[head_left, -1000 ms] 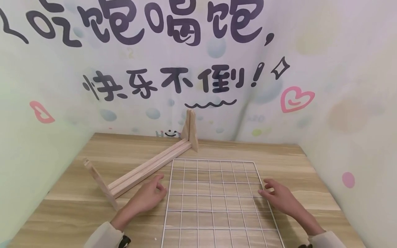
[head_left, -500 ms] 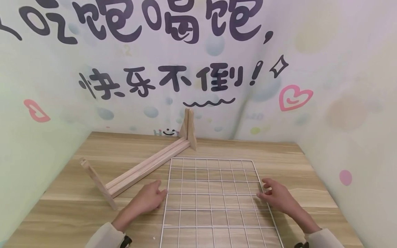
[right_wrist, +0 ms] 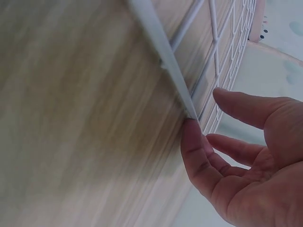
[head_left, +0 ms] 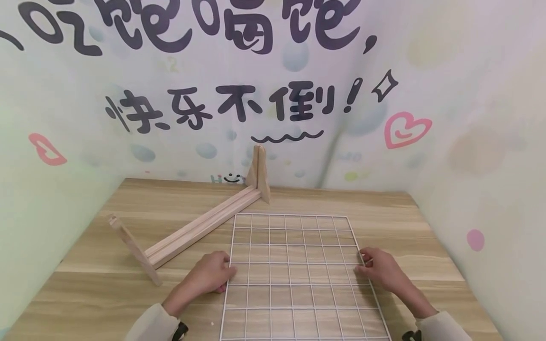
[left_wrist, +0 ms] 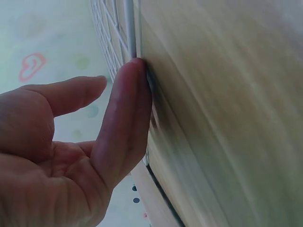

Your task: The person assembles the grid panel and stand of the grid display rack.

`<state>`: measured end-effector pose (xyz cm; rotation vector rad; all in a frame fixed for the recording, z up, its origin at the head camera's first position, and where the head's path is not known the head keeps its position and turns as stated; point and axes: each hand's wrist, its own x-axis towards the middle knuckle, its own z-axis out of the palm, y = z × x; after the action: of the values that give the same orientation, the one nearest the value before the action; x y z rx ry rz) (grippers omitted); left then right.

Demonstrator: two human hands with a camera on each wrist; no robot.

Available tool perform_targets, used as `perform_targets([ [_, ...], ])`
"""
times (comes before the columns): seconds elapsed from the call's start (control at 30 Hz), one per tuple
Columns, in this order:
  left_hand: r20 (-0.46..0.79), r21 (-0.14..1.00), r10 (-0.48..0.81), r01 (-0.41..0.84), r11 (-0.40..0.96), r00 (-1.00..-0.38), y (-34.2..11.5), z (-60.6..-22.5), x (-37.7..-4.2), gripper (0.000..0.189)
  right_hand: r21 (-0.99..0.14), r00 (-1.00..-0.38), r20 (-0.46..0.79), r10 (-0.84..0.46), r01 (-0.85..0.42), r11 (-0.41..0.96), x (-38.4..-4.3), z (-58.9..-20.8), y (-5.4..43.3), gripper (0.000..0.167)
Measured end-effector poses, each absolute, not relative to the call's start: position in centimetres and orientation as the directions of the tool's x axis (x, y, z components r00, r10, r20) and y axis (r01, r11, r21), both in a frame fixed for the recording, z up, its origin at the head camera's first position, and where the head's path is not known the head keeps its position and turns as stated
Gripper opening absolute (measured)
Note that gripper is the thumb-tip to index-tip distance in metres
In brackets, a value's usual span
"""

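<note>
A white wire grid panel (head_left: 270, 284) lies flat on the wooden table. My left hand (head_left: 208, 273) is at its left edge; in the left wrist view the fingertips touch the outer wire (left_wrist: 131, 28), and the thumb (left_wrist: 78, 94) stands apart from them. On the opposite side, my right hand (head_left: 379, 267) has its fingertips at the right edge. The right wrist view shows the fingers (right_wrist: 196, 158) bent up against the rim wire (right_wrist: 165, 52), while the thumb (right_wrist: 241, 106) hovers over the mesh without meeting them.
A wooden stand, with a long grooved bar (head_left: 204, 227) between two uprights, sits diagonally at the back left. Its near upright (head_left: 134, 248) is left of my left hand. A printed wall covering (head_left: 294, 161) rises behind the table (head_left: 341, 203).
My left hand has come in from beside the panel to its left edge, fingers now touching it. The right hand stays at the right edge with little motion. The head view has shifted slightly.
</note>
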<state>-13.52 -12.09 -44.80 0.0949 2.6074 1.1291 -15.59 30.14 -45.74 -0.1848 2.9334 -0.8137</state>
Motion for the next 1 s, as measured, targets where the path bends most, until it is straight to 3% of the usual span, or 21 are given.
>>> perform_targets([
  [0.13,-0.225,0.723,0.158,-0.056,0.689,-0.961,-11.9,-45.3,-13.5,0.044,-0.501,-0.988,-0.053,-0.143,-0.097,0.860,-15.6,-45.7,30.1,0.047],
  [0.73,-0.224,0.719,0.088,-0.103,0.687,-0.971,-12.0,-45.5,-13.2,0.046,-0.473,-0.996,-0.035,-0.084,-0.057,0.879,-15.3,-46.6,30.1,0.047],
  [1.0,-0.242,0.732,0.087,-0.122,0.670,-0.966,-12.2,-45.4,-13.4,0.043,-0.478,-0.997,-0.023,-0.076,-0.056,0.876,-15.2,-46.9,30.6,0.034],
])
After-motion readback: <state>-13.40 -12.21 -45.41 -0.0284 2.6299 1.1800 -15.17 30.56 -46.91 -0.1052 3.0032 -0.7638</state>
